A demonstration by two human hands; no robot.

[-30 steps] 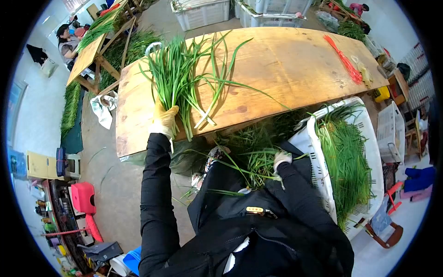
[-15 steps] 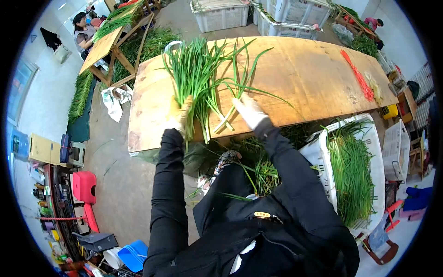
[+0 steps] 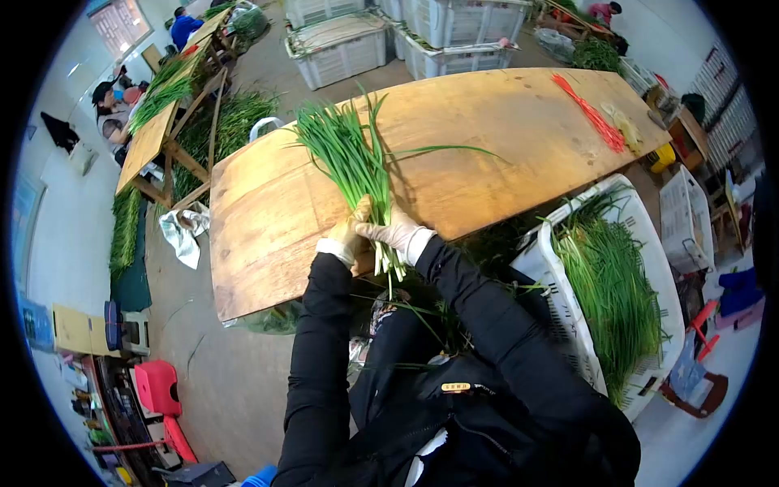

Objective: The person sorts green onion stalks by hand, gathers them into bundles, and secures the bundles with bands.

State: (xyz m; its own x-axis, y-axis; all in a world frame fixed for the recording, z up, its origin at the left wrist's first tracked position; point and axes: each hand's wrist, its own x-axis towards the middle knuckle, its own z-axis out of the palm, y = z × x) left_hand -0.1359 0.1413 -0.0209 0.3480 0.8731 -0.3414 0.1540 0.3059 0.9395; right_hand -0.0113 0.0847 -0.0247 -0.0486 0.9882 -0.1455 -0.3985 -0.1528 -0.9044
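Observation:
Both gloved hands are wrapped round one bundle of long green stalks [image 3: 345,154] at the near edge of the wooden table [image 3: 471,114]. My left hand [image 3: 350,227] closes on the bundle from the left, near its pale lower ends. From the right, my right hand [image 3: 396,230] presses against the same stalks, its fingers touching my left hand. The pale ends stick out below the hands, past the table edge. One long leaf trails to the right over the wood. Parts of the fingers are hidden by the stalks.
Red ties [image 3: 590,114] and a yellowish glove [image 3: 623,128] lie on the table's right part. A white crate [image 3: 645,268] of greens stands at the right, near my right arm. White crates [image 3: 341,53] stand behind the table. People sit at another table [image 3: 146,146], upper left.
My right hand has come up to the table, gathered the loose stalks on the right and joined my left hand. The bundle is now narrower and nearer the front edge. The view has shifted.

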